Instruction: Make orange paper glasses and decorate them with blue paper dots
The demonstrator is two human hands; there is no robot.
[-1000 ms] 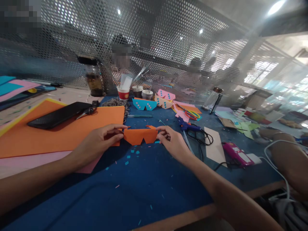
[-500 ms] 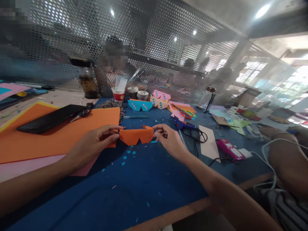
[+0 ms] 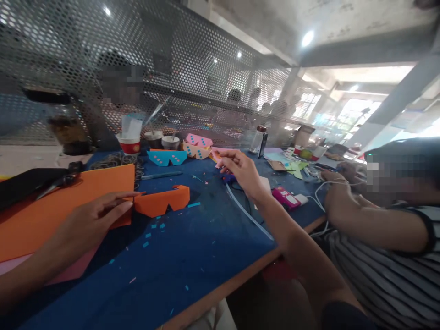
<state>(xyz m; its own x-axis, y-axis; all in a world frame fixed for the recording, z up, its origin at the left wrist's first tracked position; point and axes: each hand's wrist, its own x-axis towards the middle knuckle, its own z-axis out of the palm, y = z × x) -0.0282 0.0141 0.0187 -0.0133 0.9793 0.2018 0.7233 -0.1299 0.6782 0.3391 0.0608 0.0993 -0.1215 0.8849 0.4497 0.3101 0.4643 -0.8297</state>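
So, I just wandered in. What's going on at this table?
Someone is handling folded orange paper glasses on a blue table. Their left hand holds the left end, while their right hand is away from the glasses, above the glue gun; I can't tell whether it holds anything. Farther back are blue glasses, peach glasses and pink glasses, all with small coloured squares. The orange front shows no squares.
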